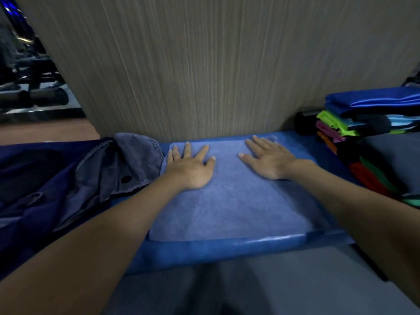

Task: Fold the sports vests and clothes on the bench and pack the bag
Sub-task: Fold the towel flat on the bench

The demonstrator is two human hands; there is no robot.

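A folded light-blue towel (229, 201) lies flat on the blue padded bench (222, 248). My left hand (193, 164) presses flat on the towel's far left part, fingers spread. My right hand (268, 158) lies flat on its far right part, fingers straight. Neither hand grips anything. To the left, a rumpled grey-blue garment (122, 164) with a dark button lies over dark navy cloth (36, 178). At the right stands a stack of folded clothes (372, 123) in blue, green, magenta, orange and red.
A striped beige wall (204, 64) rises directly behind the bench. A black cylindrical object (304, 122) sits against the wall beside the stack. Gym equipment (29, 87) shows at the far left. Grey floor lies below the bench's front edge.
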